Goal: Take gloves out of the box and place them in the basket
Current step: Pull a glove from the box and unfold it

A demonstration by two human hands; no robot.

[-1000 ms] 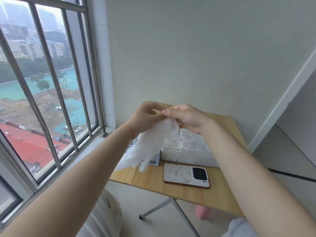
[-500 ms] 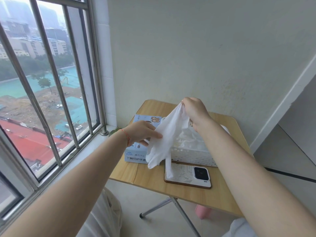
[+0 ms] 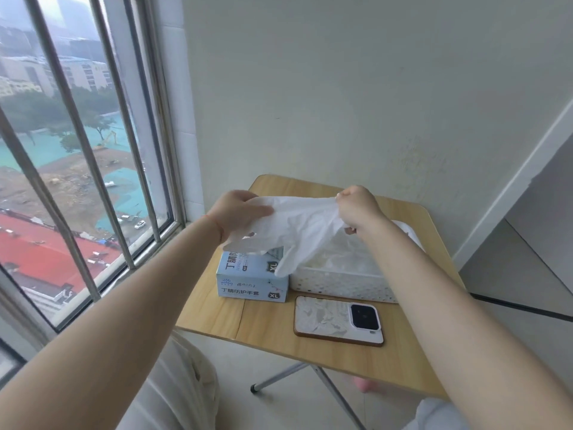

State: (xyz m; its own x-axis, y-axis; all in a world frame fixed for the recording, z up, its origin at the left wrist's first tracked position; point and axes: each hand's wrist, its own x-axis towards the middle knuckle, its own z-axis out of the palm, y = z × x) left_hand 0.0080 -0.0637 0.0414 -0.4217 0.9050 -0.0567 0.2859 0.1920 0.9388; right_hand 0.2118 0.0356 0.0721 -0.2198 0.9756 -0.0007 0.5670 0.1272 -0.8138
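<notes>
Glove stretched between both hands above the table.
The left hand (image 3: 238, 217) gripped the glove (image 3: 297, 226) at its 9 o'clock end and the right hand (image 3: 356, 209) pinched its 3 o'clock end; its fingers drooped toward 6 o'clock over the box (image 3: 251, 280) and basket (image 3: 341, 282).

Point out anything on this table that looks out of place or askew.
Only the phone: it lies face down at a slight slant in front of the basket, unrelated to the gloves. The glove box sits square and undamaged.
</notes>
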